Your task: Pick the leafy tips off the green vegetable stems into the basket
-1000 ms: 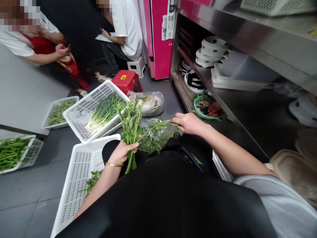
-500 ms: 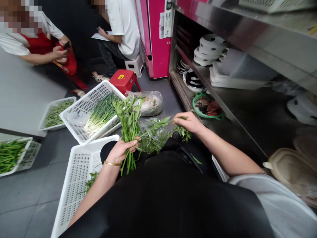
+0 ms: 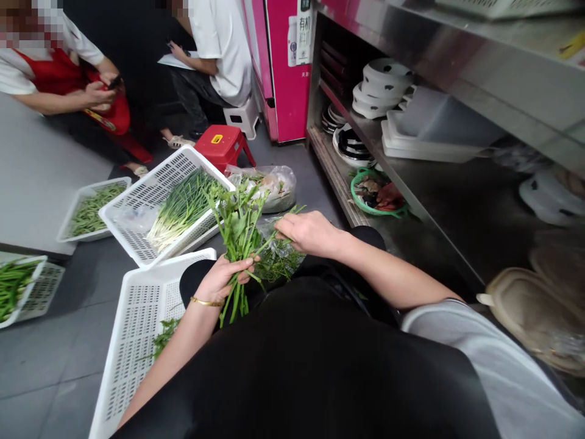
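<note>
My left hand [image 3: 231, 277] is closed around the stems of a bunch of leafy greens [image 3: 240, 228], held upright above my lap. Close by on the right, my right hand [image 3: 304, 231] pinches a green stem [image 3: 267, 244] that runs toward the bunch; whether it is joined to the bunch I cannot tell. Below the hands lies a clear plastic bag with thin green trimmings [image 3: 281, 259]. Beside my left forearm, a white perforated basket [image 3: 137, 311] has some leafy greens [image 3: 165, 336] in it.
A second white basket [image 3: 125, 225] holds spring onions [image 3: 183, 204]. Green beans [image 3: 98, 210] fill a tray at the left. A red stool [image 3: 220, 146] and a filled plastic bag [image 3: 278, 186] stand ahead. Metal shelving [image 3: 425, 207] runs along the right. Two people sit nearby.
My right hand has moved left, close to the bunch, and the leafy piece hanging below it is out of sight. My left hand keeps its hold. The view has shifted slightly.
</note>
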### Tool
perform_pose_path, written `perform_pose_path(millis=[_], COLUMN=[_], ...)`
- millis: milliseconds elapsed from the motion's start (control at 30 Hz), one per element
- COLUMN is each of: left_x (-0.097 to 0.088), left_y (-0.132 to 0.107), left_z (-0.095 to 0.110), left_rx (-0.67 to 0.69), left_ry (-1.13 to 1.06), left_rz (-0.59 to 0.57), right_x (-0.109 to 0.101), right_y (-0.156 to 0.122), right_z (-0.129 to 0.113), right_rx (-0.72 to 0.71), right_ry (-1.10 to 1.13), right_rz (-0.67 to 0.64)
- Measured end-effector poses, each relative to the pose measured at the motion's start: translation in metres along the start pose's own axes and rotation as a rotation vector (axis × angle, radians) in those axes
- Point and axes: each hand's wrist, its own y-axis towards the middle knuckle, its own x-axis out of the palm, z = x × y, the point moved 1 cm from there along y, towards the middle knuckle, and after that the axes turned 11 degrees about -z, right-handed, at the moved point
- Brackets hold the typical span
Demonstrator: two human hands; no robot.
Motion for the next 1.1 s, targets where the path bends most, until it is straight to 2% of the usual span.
perform_pose_path(millis=[67,167,300,400,433,500,633,667,733,767,833,900,967,1033,1100], left_x=[0.001,-0.005,-0.013,-0.013,-0.013,-0.011,-0.009,-0.009,-0.009,-0.009,-0.008,-0.004,0.000,0.004,0.009], left_y=[-0.003,-0.009,-0.012,-0.009,-0.008,-0.006,-0.003,-0.002,0.000,0.001,0.004,0.007,0.008,0.007,0.005], left_z=[0.000,-0.002,-0.008,-0.011,-0.012,-0.012,-0.010,-0.010,-0.010,-0.010,-0.010,-0.009,-0.008,-0.008,-0.009], left_rx=[0.007,-0.002,-0.031,-0.045,-0.045,-0.043,-0.056,-0.064,-0.077,-0.081,-0.077,-0.068,-0.066,-0.076,-0.086], left_ry=[0.008,0.012,0.024,0.025,0.027,0.032,0.024,0.017,0.007,0.009,0.025,0.040,0.047,0.048,0.054], left_rz=[-0.001,-0.029,-0.088,-0.107,-0.109,-0.100,-0.062,-0.053,-0.044,-0.046,-0.065,-0.092,-0.123,-0.151,-0.181], right_x=[0.005,0.010,0.018,0.028,0.031,0.035,0.028,0.024,0.013,0.008,0.003,0.009,0.022,0.035,0.042], right_y=[0.010,0.012,0.009,0.007,0.005,0.000,-0.017,-0.020,-0.022,-0.020,-0.010,0.004,0.017,0.026,0.029], right_z=[-0.001,0.005,0.011,0.014,0.016,0.021,0.038,0.040,0.037,0.032,0.018,0.001,-0.013,-0.021,-0.022], right_rx=[0.046,0.069,-0.068,-0.115,-0.116,-0.087,0.199,0.256,0.276,0.263,0.213,0.105,-0.059,-0.199,-0.304], right_ry=[-0.180,-0.293,-0.245,-0.103,-0.011,0.270,0.944,1.036,1.031,0.925,0.582,0.227,-0.007,-0.091,-0.013], right_rz=[-0.073,-0.193,-0.361,-0.374,-0.340,-0.192,0.292,0.377,0.420,0.385,0.228,0.003,-0.218,-0.353,-0.401])
